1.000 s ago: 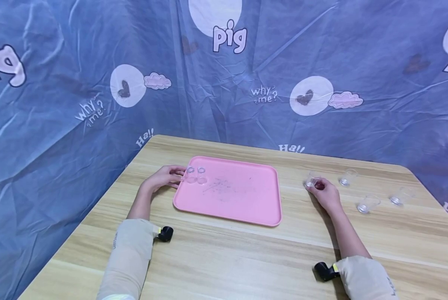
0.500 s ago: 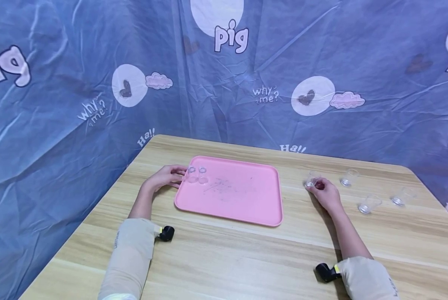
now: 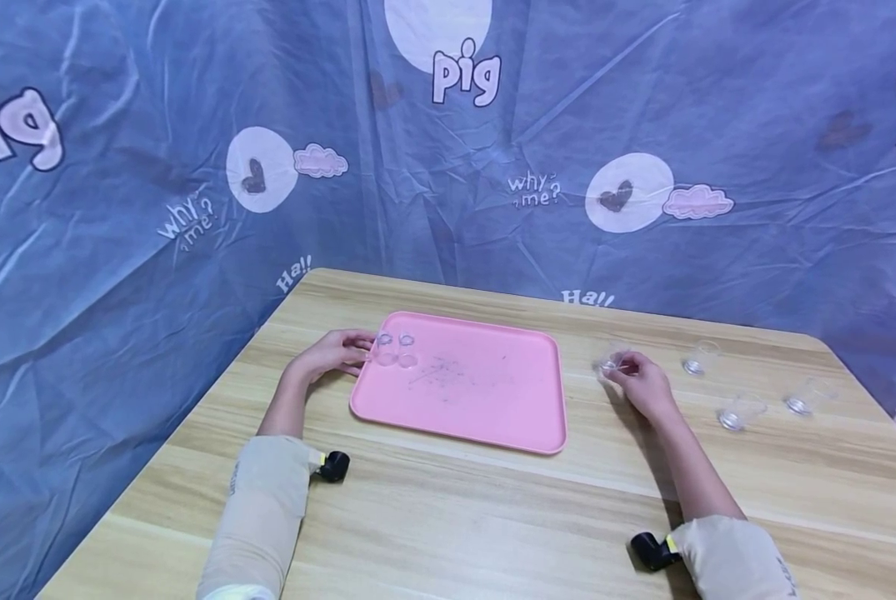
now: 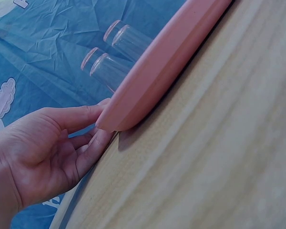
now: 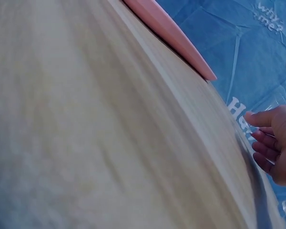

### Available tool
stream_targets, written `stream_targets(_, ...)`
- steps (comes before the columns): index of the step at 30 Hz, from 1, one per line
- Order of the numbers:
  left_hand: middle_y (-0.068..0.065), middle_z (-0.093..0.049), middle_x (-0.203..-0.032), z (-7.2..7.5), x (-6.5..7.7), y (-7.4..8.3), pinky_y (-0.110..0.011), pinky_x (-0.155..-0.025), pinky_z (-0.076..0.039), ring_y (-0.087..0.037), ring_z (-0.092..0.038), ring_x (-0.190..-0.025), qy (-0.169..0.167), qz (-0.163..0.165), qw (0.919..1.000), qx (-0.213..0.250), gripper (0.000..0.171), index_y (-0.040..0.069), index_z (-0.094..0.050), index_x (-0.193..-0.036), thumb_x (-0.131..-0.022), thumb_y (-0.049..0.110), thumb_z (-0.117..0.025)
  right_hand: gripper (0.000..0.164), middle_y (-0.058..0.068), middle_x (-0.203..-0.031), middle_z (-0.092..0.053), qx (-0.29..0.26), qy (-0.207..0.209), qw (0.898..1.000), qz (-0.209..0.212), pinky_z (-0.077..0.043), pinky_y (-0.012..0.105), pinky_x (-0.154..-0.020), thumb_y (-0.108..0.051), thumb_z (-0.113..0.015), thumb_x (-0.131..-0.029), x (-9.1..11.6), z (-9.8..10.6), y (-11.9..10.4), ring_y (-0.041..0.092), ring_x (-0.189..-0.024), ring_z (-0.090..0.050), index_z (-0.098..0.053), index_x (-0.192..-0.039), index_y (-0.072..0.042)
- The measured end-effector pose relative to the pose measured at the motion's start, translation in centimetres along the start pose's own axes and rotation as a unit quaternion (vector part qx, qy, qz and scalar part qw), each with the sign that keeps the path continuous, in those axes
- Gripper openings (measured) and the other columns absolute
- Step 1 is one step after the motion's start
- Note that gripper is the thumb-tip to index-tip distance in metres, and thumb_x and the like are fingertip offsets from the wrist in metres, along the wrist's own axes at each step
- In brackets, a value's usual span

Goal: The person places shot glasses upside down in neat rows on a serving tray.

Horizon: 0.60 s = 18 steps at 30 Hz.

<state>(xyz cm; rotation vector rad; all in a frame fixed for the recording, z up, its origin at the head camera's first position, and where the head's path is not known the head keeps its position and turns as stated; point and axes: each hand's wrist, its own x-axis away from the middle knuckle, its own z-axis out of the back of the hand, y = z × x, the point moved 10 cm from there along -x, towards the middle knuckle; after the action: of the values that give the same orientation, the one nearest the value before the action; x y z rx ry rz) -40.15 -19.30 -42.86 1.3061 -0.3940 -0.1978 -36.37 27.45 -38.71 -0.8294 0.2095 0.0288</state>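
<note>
The pink tray (image 3: 493,392) lies flat on the wooden table. At its left edge my left hand (image 3: 323,354) holds the rim, and the left wrist view has the thumb at the rim (image 4: 112,112) with the fingers curled below. Small clear cups (image 4: 109,71) stand on the tray close to that hand. To the tray's right, my right hand (image 3: 643,387) pinches a clear cup (image 3: 609,364) between thumb and fingertips, low over the table. In the right wrist view the right hand (image 5: 281,143) is cut off by the frame edge, and its cup shows only faintly.
Three more clear cups stand on the wooden table right of my right hand: one farther back (image 3: 695,364), one nearer (image 3: 733,418) and one far right (image 3: 798,405). A blue printed cloth (image 3: 448,208) hangs behind the table. Black wrist cameras stick out from both sleeves.
My right hand has shifted a little left with the clear cup, toward the tray. The left hand stays at the tray's left rim.
</note>
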Motion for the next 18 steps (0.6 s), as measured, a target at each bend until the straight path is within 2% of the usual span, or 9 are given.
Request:
stream_targets(8, -0.024, -0.047, -0.119, 0.1, 0.0, 0.2, -0.035, -0.077, -0.053, -0.02, -0.058, -0.089, -0.002, -0.004, 1.0, 0.002, 0.049, -0.009, -0.035, -0.135, -0.09, -0.002, -0.052, 0.026, 0.027, -0.101, -0.055, -0.012, -0.014, 0.999, 0.033, -0.043, 0.033, -0.075, -0.006, -0.06, -0.087, -0.3, -0.6, -2.8, 0.035, -0.094, -0.05, -0.054, -0.106, 0.01)
stream_targets(18, -0.026, -0.046, -0.12, 0.0, 0.1, 0.2, -0.035, -0.077, -0.053, -0.02, -0.058, -0.089, -0.006, -0.007, 0.9999, 0.003, 0.051, -0.011, -0.033, -0.136, -0.09, 0.0, -0.053, 0.028, 0.027, -0.1, -0.055, 0.004, -0.016, 0.998, 0.068, -0.046, 0.036, -0.074, -0.006, -0.062, -0.086, -0.7, -1.0, -6.4, 0.037, -0.095, -0.052, -0.055, -0.105, 0.012)
